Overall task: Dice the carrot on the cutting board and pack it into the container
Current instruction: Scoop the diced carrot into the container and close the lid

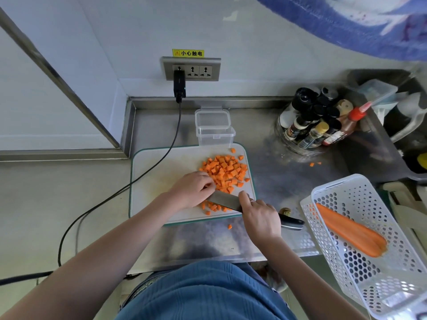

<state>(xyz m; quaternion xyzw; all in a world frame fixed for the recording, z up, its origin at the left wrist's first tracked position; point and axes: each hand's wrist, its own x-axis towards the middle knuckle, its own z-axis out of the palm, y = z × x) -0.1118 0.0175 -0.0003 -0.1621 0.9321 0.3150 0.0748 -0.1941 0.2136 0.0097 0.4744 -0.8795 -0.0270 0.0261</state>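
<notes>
Fingers of the right hand [260, 218] wrap the black-handled steel knife [233, 203]; the left hand [193, 189] curls, apparently gathering small orange carrot dice [225, 170] on the white cutting board [161, 172]. Light, firm, they scatter easily; scoop with the blade. The clear plastic container [215, 129] sits open beyond.

the cutting board [161, 172] lies on the counter [272, 181], with the diced carrot [225, 170] heaped on its right half. the container [215, 130] stands just behind the board. the knife [233, 202] lies across the board's near right corner, between the two hands. the basket [369, 250] sits to the right, a carrot half [351, 229] in it. the bottle rack [312, 125] stands far right, behind.
</notes>
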